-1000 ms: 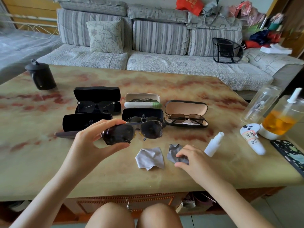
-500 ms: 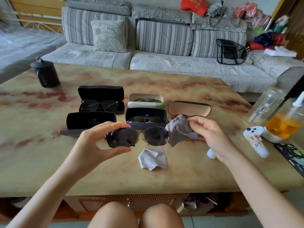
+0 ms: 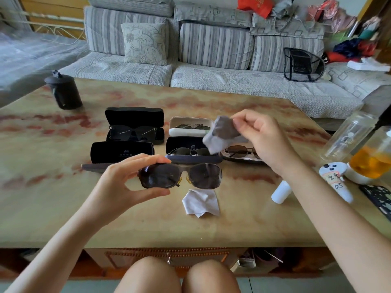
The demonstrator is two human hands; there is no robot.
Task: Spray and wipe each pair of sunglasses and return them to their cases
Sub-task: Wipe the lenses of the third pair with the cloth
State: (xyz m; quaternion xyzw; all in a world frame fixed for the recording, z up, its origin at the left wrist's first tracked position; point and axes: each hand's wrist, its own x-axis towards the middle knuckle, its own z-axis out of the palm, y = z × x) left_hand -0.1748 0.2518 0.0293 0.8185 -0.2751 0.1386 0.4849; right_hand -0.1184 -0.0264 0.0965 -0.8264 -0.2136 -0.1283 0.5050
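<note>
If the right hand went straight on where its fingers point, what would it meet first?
Probably the white case, past the cloth the right hand pinches. The hand looks raised off the table, so it may pass above it.

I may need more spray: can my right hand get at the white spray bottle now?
Probably not yet: the right hand pinches the grey cloth, so it's occupied; the white spray bottle sits unobstructed under that forearm.
</note>
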